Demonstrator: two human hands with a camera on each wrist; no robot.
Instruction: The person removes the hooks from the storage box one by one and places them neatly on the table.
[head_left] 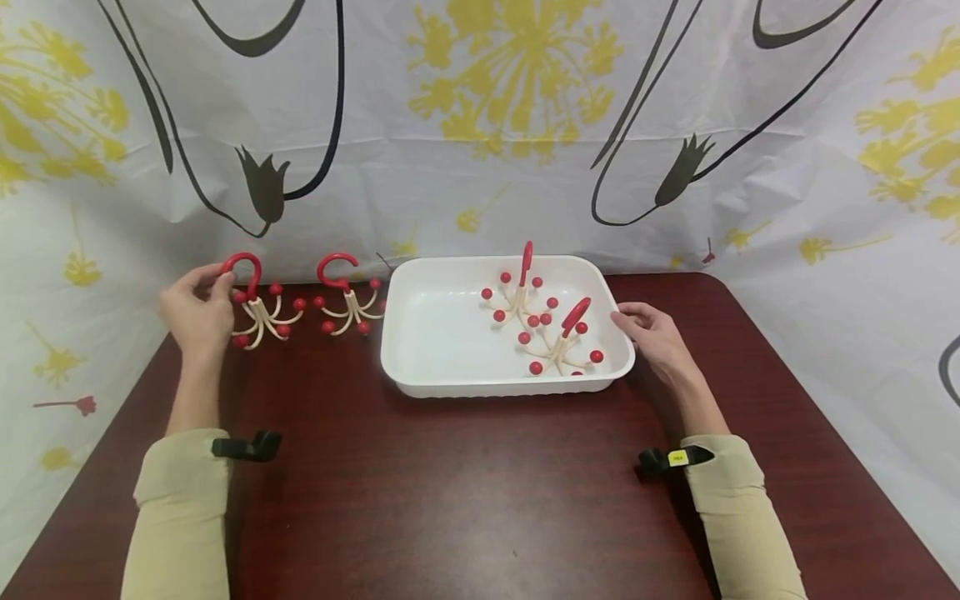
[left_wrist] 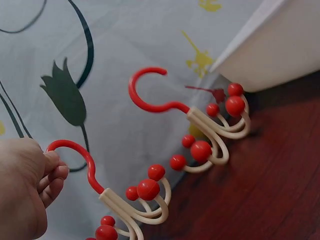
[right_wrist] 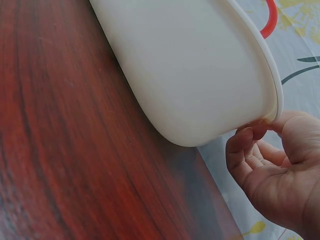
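Observation:
My left hand (head_left: pixel 198 308) pinches the tip of the red hook on a rotating hook hanger (head_left: pixel 258 312), whose cream arms end in red balls. A second hook hanger (head_left: pixel 351 304) stands on the table between it and the white tray (head_left: pixel 442 386); its red hook curves open to the right in the head view. Inside the tray's right half are two more hangers, one at the back (head_left: pixel 521 300) and one nearer the front (head_left: pixel 561 350). At the tray's right end, my right hand (right_wrist: pixel 280 170) grips the rim between thumb and curled fingers.
The dark red wooden table (head_left: pixel 450 500) runs toward me below the tray. A white curtain (head_left: pixel 360 200) with yellow and grey flower prints hangs close behind the table's back edge and along both sides.

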